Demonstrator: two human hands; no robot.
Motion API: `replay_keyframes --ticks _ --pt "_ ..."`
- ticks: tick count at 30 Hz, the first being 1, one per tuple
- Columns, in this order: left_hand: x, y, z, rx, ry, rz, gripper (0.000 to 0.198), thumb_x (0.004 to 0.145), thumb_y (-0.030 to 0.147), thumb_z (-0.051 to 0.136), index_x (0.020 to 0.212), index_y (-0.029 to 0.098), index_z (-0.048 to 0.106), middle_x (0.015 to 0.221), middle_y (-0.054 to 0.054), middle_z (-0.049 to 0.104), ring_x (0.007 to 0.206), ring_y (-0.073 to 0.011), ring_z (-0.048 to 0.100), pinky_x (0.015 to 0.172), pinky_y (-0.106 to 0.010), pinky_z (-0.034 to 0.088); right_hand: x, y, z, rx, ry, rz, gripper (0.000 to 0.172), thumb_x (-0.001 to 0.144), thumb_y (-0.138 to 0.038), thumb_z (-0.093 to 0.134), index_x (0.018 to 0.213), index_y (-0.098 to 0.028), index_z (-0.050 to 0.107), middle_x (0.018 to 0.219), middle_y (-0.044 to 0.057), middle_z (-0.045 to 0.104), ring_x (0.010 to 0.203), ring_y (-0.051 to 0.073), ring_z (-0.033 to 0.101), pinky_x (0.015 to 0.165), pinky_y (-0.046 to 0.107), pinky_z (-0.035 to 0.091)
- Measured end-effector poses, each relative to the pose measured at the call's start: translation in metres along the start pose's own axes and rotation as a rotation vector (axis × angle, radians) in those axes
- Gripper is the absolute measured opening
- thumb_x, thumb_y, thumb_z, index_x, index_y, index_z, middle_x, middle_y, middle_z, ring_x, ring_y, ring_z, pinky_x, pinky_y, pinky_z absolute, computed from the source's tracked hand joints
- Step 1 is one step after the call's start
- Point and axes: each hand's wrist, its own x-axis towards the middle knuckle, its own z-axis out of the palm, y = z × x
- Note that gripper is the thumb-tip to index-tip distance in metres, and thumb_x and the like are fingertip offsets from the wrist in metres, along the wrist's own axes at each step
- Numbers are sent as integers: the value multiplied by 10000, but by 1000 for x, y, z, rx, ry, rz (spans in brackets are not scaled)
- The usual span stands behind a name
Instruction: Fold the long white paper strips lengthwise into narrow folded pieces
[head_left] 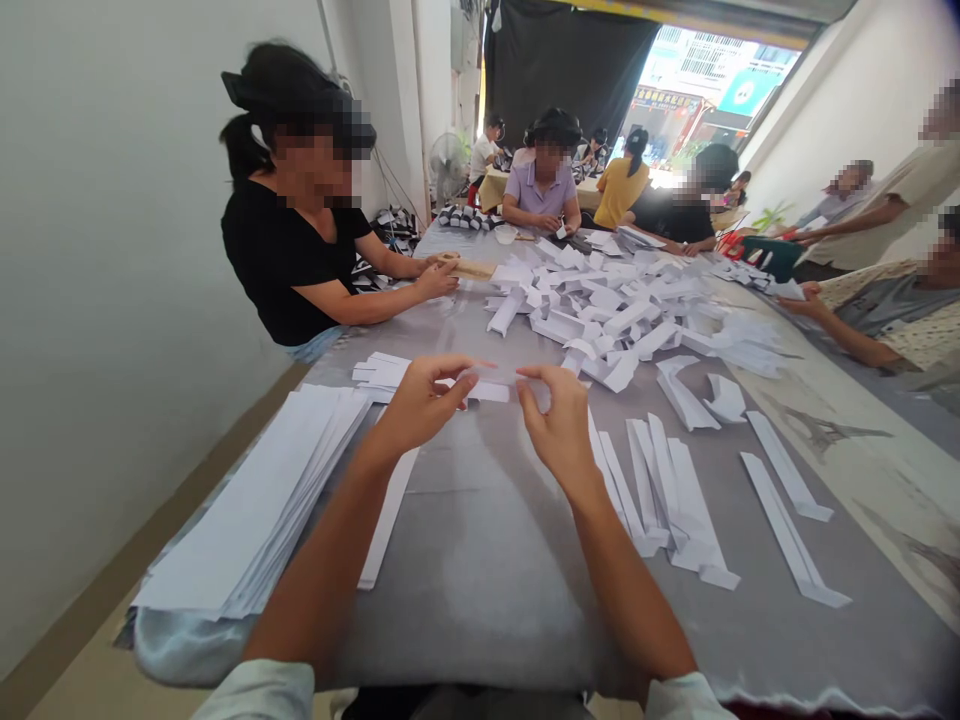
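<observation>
My left hand [422, 400] and my right hand [559, 418] are raised a little above the grey table [480, 560], fingers pinched. Between them stretches a short strip [501, 377], pale and see-through, each hand gripping one end. Under the hands lies a small stack of white paper pieces [382, 371]. Folded white paper strips [667, 495] lie in a row just right of my right hand. A thick stack of long white paper sheets [259, 505] lies to the left of my left forearm.
A big heap of folded white papers [615, 305] fills the table's middle. A person in black [289, 255] sits at the left with hands on the table. Other people sit at the far end and along the right side. A white wall runs along the left.
</observation>
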Motion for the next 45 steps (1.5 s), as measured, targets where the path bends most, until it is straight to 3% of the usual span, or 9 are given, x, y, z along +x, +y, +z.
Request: replay_keyframes --ticks 4,8,12,16,20,25,33,40,45 --pt "5 -10 8 -121 186 -38 400 900 391 779 1238 178 777 1113 -95 801 949 -240 752 654 -267 621 -1 -6 -3 162 -53 97 194 1017 -290 585 985 -205 756 964 61 795 901 239 718 812 364 526" --pt "7 -14 18 -306 325 -125 565 834 380 861 1333 179 687 927 -72 814 698 -181 732 617 -266 593 -3 -15 -2 319 -139 237 185 977 -354 658 1011 -199 754 923 44 765 841 208 700 607 281 472" --pt "2 -8 24 -379 293 -191 563 804 435 903 1254 154 717 885 -87 828 659 -190 737 582 -270 586 -5 -21 0 425 -158 282 245 966 -405 697 1084 -193 731 938 45 762 830 205 703 533 256 461" --pt "-3 -2 28 -310 191 -152 481 847 486 870 1158 129 785 912 -111 836 727 -228 776 617 -309 632 -6 -21 0 364 -64 199 205 1005 -384 664 1045 -197 737 973 60 768 862 214 705 552 266 481" --pt "-5 -2 34 -318 208 -126 482 849 514 869 1136 132 805 955 -114 844 760 -236 791 628 -315 653 -6 -17 2 137 91 12 178 1026 -320 644 1043 -190 764 875 46 677 802 205 633 637 305 496" --pt "-5 -3 39 -318 228 -137 551 814 532 900 1188 138 813 942 -99 842 777 -228 788 604 -284 646 -11 -15 9 6 125 -130 278 1070 -205 547 1178 -207 803 866 39 587 794 197 584 734 340 493" --pt "-6 4 41 -269 260 -146 548 776 529 930 1188 181 835 942 -59 842 785 -208 771 562 -249 622 -16 -25 9 -126 2 -88 407 1086 -190 466 1370 -246 752 935 53 551 836 202 550 710 324 448" --pt "-1 0 34 -280 363 -145 530 816 523 892 1170 136 813 883 -85 818 724 -212 757 567 -273 615 -13 -22 -3 17 -200 -44 488 1037 -275 558 1517 -221 634 1087 101 676 957 261 657 868 401 537" --pt "3 -3 24 -313 433 -128 555 822 472 882 1263 178 717 847 -55 796 648 -194 735 531 -265 598 -10 -23 -16 47 -351 3 397 1065 -272 493 1408 -206 680 1105 101 785 939 279 711 841 384 497"
